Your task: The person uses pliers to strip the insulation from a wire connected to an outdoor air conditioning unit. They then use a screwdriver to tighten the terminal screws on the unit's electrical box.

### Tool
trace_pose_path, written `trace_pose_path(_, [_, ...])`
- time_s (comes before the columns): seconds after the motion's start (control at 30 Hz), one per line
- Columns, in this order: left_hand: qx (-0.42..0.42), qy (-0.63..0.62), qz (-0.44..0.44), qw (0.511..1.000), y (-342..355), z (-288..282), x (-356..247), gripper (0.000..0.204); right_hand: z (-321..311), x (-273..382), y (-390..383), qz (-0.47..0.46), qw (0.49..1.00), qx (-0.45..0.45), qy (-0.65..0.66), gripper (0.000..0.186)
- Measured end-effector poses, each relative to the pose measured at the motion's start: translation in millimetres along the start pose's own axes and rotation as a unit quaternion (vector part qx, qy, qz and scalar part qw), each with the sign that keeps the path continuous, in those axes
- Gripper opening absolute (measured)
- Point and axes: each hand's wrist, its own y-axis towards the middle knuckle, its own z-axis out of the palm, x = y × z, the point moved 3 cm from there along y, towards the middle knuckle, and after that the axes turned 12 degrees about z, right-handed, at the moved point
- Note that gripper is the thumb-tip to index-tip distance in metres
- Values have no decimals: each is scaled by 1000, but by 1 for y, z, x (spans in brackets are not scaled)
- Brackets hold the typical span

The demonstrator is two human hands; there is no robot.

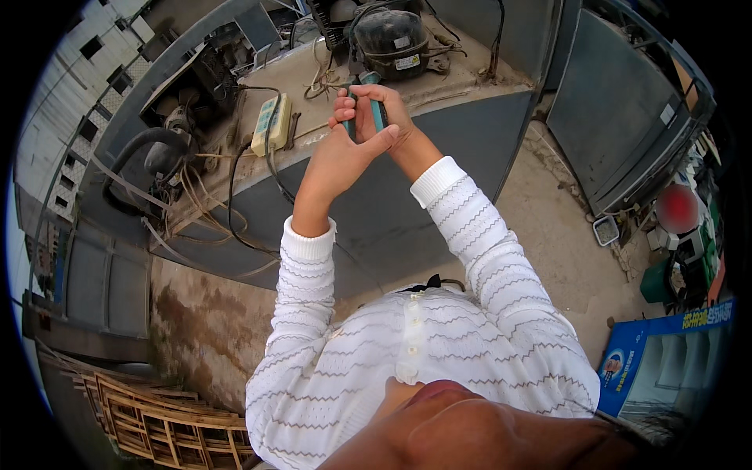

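- Teal and dark colouring marked the handles of the pliers (pixel 379 116), which were held just above the near edge of the workbench (pixel 462 88); fingers covered much of the tool, and its two handles stood apart.
- The left hand (pixel 343 159) and the right hand (pixel 396 113) were together, wrapped around the pliers, with the left thumb reaching right toward the other wrist. Whether the tool's head was clamped on anything, I could not tell.
- The pliers' head pointed far, just beside the near left side of a black compressor (pixel 392 39).
- The bench's near edge ran slantwise beneath the hands, and its grey front panel (pixel 407 188) dropped to the floor (pixel 540 227).
- Left of the hands, room was tighter: a cream power strip (pixel 269 129) lay near that edge, a dark wrench (pixel 293 130) just beside it, and a black cable (pixel 232 184) hung over the front.
- Farther left stood a dark motor unit (pixel 166 157) with a thick hose.
- To the right, the dusty bench top offered open room up to its right end; beyond, the floor stretched to a grey metal door (pixel 615 117).
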Motion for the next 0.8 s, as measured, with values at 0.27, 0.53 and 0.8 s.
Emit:
trace_pose_path(0.27, [12,148,-15,989,4,8,-7,81,-7,2,-6,0,999,4,-39,20])
trace_pose_path(0.53, [93,-589,65,800,16,59,104,42,-27,3,15,-52,745,-426,-511,23])
trace_pose_path(0.8, [-33,-476,-49,877,2,26,64,37,-19,7,7,-34,935,-207,-284,27])
